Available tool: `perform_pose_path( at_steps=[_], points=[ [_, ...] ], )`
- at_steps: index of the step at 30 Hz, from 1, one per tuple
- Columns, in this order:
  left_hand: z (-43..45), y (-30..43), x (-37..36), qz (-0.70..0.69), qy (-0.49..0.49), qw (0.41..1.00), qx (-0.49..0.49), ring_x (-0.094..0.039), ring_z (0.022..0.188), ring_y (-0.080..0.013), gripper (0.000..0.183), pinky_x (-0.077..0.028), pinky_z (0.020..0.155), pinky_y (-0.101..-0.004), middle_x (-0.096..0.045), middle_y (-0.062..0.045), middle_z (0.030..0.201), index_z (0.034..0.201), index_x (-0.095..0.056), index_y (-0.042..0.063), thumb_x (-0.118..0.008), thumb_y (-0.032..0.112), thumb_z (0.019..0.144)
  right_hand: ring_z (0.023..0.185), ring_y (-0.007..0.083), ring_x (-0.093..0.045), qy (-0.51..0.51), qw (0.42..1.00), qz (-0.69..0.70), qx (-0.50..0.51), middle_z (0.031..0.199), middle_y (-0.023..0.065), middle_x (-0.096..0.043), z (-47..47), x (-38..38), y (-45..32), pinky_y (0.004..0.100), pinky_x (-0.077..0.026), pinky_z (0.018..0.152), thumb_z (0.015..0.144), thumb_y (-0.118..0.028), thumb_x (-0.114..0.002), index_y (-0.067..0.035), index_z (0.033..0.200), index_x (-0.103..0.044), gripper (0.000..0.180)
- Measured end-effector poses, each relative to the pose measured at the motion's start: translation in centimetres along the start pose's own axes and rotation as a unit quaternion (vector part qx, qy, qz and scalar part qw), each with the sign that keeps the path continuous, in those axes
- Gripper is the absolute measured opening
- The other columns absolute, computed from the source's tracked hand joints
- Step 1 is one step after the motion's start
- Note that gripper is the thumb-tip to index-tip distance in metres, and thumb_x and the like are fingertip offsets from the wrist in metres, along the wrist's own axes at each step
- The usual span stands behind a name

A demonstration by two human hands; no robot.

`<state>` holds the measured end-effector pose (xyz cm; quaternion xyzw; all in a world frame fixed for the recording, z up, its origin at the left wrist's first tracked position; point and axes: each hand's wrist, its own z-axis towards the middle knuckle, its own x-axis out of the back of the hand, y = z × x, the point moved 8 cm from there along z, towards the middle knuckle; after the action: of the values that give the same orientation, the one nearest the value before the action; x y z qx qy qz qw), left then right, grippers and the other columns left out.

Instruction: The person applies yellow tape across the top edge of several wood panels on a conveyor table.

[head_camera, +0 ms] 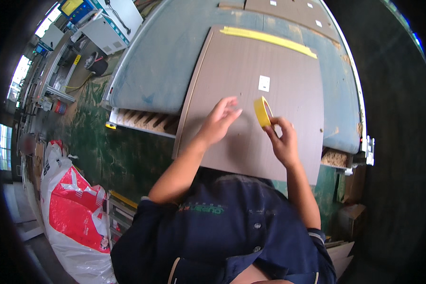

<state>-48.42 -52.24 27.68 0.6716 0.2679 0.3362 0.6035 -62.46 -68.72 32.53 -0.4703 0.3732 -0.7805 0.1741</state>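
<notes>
A brown wood-grain panel (230, 67) lies in front of me, its near end overhanging the blue conveyor belt (156, 60). Yellow tape (268, 39) runs along its far edge, and a white label (264, 83) bearing print is stuck near its middle. In my right hand (285, 142), a roll of yellow tape (261, 112) is pinched between thumb and fingers above the panel. My left hand (218, 120) hovers over the panel to the left of the roll, fingers apart and slightly blurred, holding nothing that I can see.
Another brown panel (294, 14) with white labels lies farther along the belt. At the left are a white machine cabinet (108, 32), a dark bucket (96, 64) and a large red-and-white plastic bag (76, 213). Cardboard boxes (351, 216) stand at the lower right.
</notes>
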Motion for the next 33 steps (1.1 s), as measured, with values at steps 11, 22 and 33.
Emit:
perform_pose_path(
  at_steps=[11, 22, 33],
  points=[
    [-0.6, 9.8, -2.8, 0.001, -0.11, 0.974, -0.196, -0.052, 0.118, -0.0221, 0.058, -0.043, 0.1, -0.0369, -0.051, -0.012, 0.133, 0.141, -0.044, 0.005, -0.068, 0.026, 0.093, 0.088, 0.0168, -0.055, 0.011, 0.965, 0.263, 0.012, 0.092, 0.0065, -0.062, -0.5, 1.2, -3.6, 0.0295, -0.045, 0.084, 0.089, -0.002, -0.07, 0.001, 0.1, -0.061, 0.015],
    [-3.9, 14.5, -3.4, 0.231, -0.008, 0.909, -0.347, -0.052, 0.109, -0.0269, 0.026, -0.041, 0.097, -0.0392, -0.057, -0.011, 0.115, 0.108, -0.065, 0.008, -0.072, 0.012, 0.083, 0.081, 0.0144, -0.054, 0.005, 0.971, 0.238, -0.006, 0.087, 0.0067, -0.061, -0.8, 1.2, -4.3, 0.0271, -0.047, 0.077, 0.09, -0.007, -0.072, 0.001, 0.105, -0.062, 0.02],
    [-3.7, 14.1, -4.2, 0.216, -0.081, 0.917, -0.326, -0.057, 0.09, -0.0261, 0.017, -0.047, 0.083, -0.035, -0.058, -0.01, 0.096, 0.097, -0.061, 0.003, -0.07, 0.001, 0.083, 0.07, 0.0223, -0.059, -0.025, 0.988, 0.15, 0.039, 0.084, 0.0132, -0.06, -0.9, 1.8, -6.1, 0.0324, -0.052, 0.065, 0.088, -0.005, -0.072, 0.002, 0.103, -0.06, 0.02]
  ],
)
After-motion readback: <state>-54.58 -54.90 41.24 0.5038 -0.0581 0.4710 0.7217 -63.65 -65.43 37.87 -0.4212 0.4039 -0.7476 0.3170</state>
